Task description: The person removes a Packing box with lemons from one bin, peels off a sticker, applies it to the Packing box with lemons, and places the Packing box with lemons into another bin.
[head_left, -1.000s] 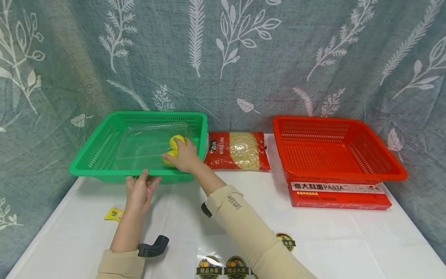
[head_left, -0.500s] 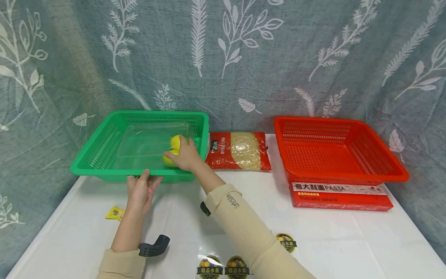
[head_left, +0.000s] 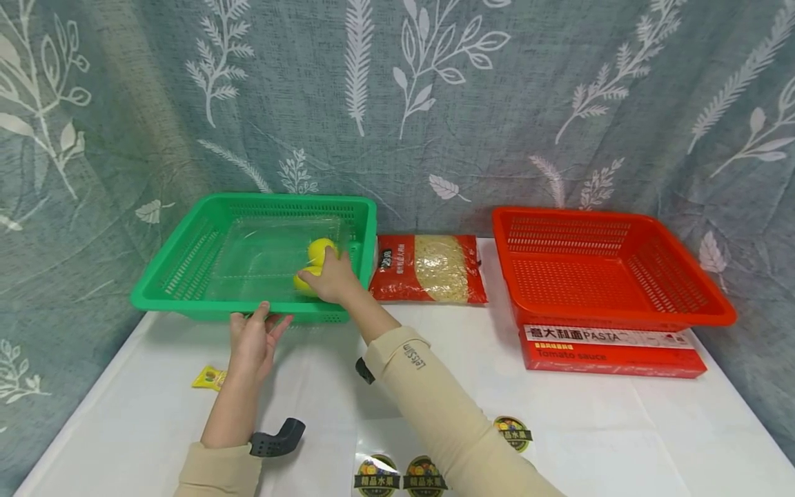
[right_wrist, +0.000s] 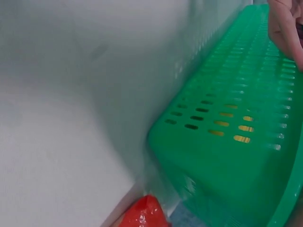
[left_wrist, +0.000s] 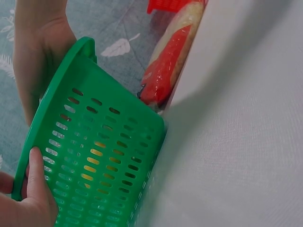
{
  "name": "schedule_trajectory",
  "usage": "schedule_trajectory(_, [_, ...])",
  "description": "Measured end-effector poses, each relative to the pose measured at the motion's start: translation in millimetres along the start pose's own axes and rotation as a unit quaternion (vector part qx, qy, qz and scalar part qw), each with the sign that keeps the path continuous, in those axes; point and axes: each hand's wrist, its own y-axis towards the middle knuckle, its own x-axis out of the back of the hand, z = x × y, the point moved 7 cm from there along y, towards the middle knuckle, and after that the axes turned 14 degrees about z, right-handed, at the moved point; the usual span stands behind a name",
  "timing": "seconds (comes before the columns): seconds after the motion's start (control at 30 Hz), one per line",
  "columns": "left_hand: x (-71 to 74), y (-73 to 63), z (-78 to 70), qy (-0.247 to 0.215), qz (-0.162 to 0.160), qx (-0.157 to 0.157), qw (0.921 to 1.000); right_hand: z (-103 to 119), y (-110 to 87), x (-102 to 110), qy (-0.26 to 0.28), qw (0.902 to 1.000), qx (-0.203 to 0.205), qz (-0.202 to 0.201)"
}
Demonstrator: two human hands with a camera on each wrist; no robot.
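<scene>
On the far left of the table sits the green basket point(head_left: 186, 306), tilted nowhere, flat on the white cloth point(head_left: 459, 376). Nearer, a little yellow packet point(head_left: 208, 377) lies just beside the left forearm. Now the left hand point(head_left: 251, 342): it's up at the basket's near rim, one digit hooked over the top, another against the outer wall, pinching the rim between them. Behind that rim, inside the basket, there's the clear container point(head_left: 267, 257). At its right end come two round yellow fruits, side by side: the near fruit point(head_left: 304, 283) and the far fruit point(head_left: 320, 250). Reaching over them, the right hand point(head_left: 338, 279)! Thumb across the near fruit, bent fingers beyond it, so it holds that one, with a finger against the far fruit. Below the right sleeve, round fruit stickers point(head_left: 377, 475) show on a sheet partly covered by the arm. Next along, just right of the green basket, a red pasta bag point(head_left: 437, 269) lies at the far edge. Over on the far right, the red basket point(head_left: 611, 319), and below its near rim, the red box point(head_left: 611, 352) reading "PASTA" and "Tomato sauce".
</scene>
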Motion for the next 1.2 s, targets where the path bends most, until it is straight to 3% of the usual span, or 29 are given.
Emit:
schedule_trajectory(0.5, [-2.0,-2.2,-1.1,-0.002,0.0,0.001,1.0,-0.7,-0.2,0.3,-0.011,0.9998,-0.013,-0.01])
schedule_trajectory(1.2, [-0.6,-1.5,-0.1,0.006,0.0,0.005,1.0,-1.8,-2.4,3.0,0.063,0.9966,0.003,-0.053])
